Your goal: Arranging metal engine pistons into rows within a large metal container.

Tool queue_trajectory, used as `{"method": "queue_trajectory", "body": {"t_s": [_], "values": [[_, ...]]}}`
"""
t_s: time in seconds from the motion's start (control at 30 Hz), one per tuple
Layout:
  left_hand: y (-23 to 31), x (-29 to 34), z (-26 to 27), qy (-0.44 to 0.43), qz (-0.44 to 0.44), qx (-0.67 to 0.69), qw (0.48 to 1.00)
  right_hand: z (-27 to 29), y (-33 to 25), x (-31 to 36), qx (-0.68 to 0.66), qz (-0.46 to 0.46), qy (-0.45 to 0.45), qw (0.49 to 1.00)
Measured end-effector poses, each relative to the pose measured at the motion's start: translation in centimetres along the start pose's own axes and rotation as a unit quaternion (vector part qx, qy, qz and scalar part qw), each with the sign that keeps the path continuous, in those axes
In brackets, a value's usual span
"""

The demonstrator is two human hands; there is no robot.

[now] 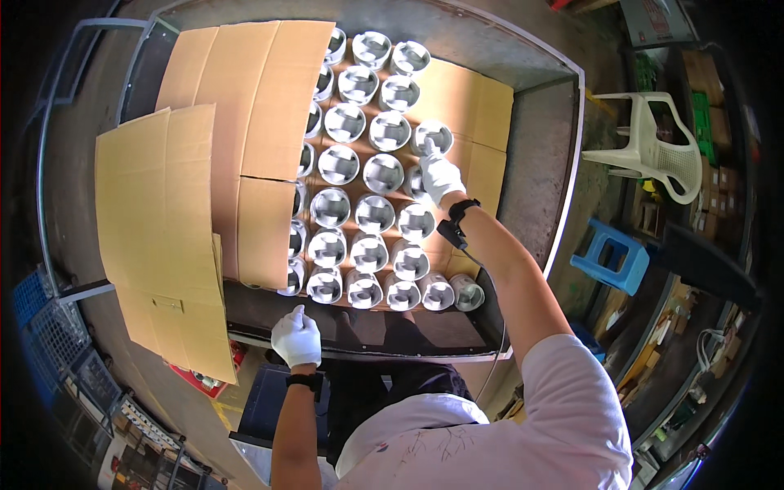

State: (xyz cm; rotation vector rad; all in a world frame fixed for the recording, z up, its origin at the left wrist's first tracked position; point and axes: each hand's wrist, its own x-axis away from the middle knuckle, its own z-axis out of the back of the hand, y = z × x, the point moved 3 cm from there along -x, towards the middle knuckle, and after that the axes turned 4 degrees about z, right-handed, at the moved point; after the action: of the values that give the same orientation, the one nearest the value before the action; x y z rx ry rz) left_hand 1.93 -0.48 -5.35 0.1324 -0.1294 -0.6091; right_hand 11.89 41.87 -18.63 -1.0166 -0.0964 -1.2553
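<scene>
Rows of silvery metal pistons (345, 122) stand upright, open ends up, on cardboard inside a large metal bin. My right hand (442, 178), in a white glove, reaches over the right side of the rows. Its fingers grip the near rim of a piston (430, 131) at the right end of its row. Just below that hand, another piston (415, 184) is partly hidden by it. My left hand (296, 339), also gloved in white, is over the bin's near edge with its fingers curled in. It shows nothing held and sits close to the front row.
Cardboard sheets (269, 106) cover the left part of the bin and some pistons; another cardboard piece (159, 220) overhangs its left side. The bin's metal rim (578, 155) surrounds the rows. To the right are a white plastic chair (645, 143), a blue stool (612, 255) and loaded shelves.
</scene>
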Motion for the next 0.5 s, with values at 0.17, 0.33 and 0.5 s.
{"method": "queue_trajectory", "body": {"t_s": [0.17, 0.33, 0.5], "values": [[0.1, 0.1, 0.0, 0.003, 0.006, 0.015, 1.000, -1.0, 0.4, -0.2, -0.119, -0.117, 0.002, 0.986], [0.0, 0.0, -0.1, -0.011, 0.020, 0.014, 1.000, -1.2, 0.5, -0.4, -0.103, -0.107, 0.032, 0.988], [0.2, -0.3, 0.5, -0.016, 0.032, 0.000, 0.999, -0.9, -1.2, 0.6, -0.183, -0.165, 0.013, 0.969]]}}
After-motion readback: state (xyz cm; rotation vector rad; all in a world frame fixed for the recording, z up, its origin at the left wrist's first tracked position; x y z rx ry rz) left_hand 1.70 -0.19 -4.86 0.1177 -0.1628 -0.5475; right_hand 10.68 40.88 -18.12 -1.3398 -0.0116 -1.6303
